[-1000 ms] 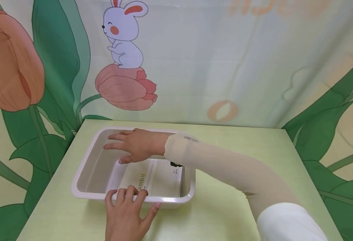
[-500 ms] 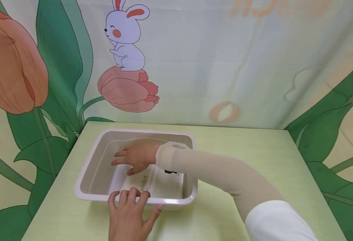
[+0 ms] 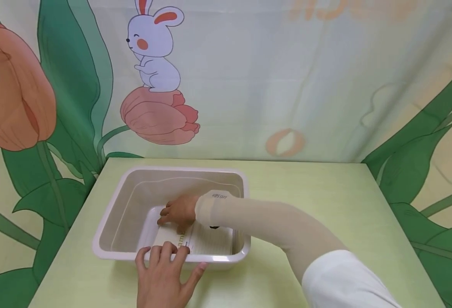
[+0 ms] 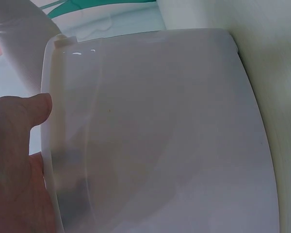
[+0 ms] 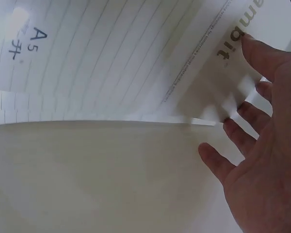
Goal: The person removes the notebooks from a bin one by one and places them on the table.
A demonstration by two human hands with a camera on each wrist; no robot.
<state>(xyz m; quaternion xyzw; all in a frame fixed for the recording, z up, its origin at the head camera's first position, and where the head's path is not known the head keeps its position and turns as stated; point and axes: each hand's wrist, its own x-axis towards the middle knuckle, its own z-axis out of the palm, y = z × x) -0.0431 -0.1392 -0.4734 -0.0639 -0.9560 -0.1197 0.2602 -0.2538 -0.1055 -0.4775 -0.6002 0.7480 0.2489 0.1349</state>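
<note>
A pale plastic basin stands on the table. My left hand grips its near rim, fingers curled over the edge and thumb on the outer wall. In the left wrist view the thumb lies against the outer side of the basin. Inside, on the floor, lies a white A5 notebook with ruled lines and "ambit" lettering. My right hand is down in the basin at the notebook's left end. In the right wrist view its thumb reaches over the notebook, with the fingers spread along the edge.
The light green table extends to the right of the basin. Behind it hangs a curtain printed with a rabbit and tulips. A small black patch shows beside the right sleeve, over the notebook.
My right hand has moved down into the basin from above it, its fingers drawing in toward the notebook's left end. My left hand has stayed on the near rim.
</note>
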